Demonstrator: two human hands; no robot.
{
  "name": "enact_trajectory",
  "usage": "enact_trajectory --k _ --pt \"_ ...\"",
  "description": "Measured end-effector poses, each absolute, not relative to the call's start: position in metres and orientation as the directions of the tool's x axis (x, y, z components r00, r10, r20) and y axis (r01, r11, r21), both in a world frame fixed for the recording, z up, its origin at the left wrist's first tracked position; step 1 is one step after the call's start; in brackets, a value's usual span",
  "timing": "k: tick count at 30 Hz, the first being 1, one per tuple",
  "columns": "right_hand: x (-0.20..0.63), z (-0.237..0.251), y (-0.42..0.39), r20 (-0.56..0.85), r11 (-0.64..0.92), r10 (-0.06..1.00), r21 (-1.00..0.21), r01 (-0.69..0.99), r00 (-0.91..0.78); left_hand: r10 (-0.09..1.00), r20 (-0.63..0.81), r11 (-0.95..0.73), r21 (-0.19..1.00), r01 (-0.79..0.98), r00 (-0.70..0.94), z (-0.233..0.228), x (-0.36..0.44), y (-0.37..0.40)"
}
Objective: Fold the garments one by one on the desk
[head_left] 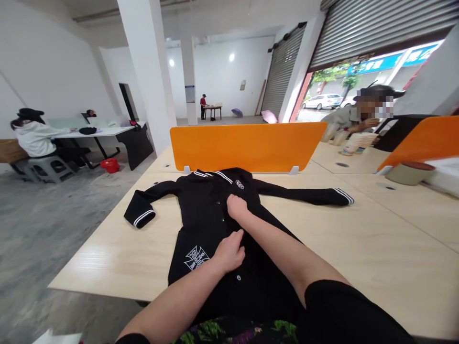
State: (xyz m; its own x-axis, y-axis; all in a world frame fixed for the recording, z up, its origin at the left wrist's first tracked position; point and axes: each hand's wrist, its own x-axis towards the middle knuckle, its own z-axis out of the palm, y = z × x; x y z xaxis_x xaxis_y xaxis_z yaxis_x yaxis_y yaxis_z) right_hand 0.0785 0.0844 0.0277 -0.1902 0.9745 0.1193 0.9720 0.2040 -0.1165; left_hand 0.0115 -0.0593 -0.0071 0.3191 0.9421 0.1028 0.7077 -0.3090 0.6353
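A black long-sleeved dress (201,205) with a buttoned front lies spread on the pale wooden table, collar at the far side. White stripes edge its collar and cuffs; a round white badge sits on the chest and a white cross-shaped emblem (196,258) lower down. My right hand (237,207) is closed at the button front, below the chest badge. Nearer to me, my left hand (231,251) is closed on the same front edge, just above a button (238,277). My fingers hide the cloth pinched in them.
An orange divider (247,147) stands along the table's far side. Beyond it at right, a person (353,112) sits near paper cups (358,142). A green-brown round container (410,173) stands at right. At far left, a person (36,134) sits at another desk; a red bucket (109,165) is nearby.
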Motion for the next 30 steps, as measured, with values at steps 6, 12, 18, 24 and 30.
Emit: enact_trajectory --k 6,12,18,24,30 --pt "0.091 0.041 0.130 0.157 0.147 0.980 -0.139 0.979 -0.125 0.952 0.077 -0.260 0.715 0.649 0.297 -0.005 0.011 -0.059" --pt "0.103 0.089 0.172 0.267 0.021 0.963 -0.247 0.969 0.047 0.969 0.044 -0.175 0.816 0.551 0.243 0.000 0.010 -0.060" --pt "0.079 0.069 0.173 0.170 0.132 0.982 -0.303 0.944 -0.082 0.991 -0.081 -0.003 0.785 0.619 0.107 0.009 0.008 -0.062" --pt "0.070 0.040 0.162 0.094 0.177 0.983 -0.254 0.951 -0.158 0.978 -0.155 0.011 0.713 0.701 0.143 0.012 0.003 -0.061" --pt "0.088 0.061 0.169 0.171 0.191 0.969 -0.055 0.980 -0.179 0.938 -0.118 -0.200 0.587 0.785 0.327 0.021 0.007 -0.071"
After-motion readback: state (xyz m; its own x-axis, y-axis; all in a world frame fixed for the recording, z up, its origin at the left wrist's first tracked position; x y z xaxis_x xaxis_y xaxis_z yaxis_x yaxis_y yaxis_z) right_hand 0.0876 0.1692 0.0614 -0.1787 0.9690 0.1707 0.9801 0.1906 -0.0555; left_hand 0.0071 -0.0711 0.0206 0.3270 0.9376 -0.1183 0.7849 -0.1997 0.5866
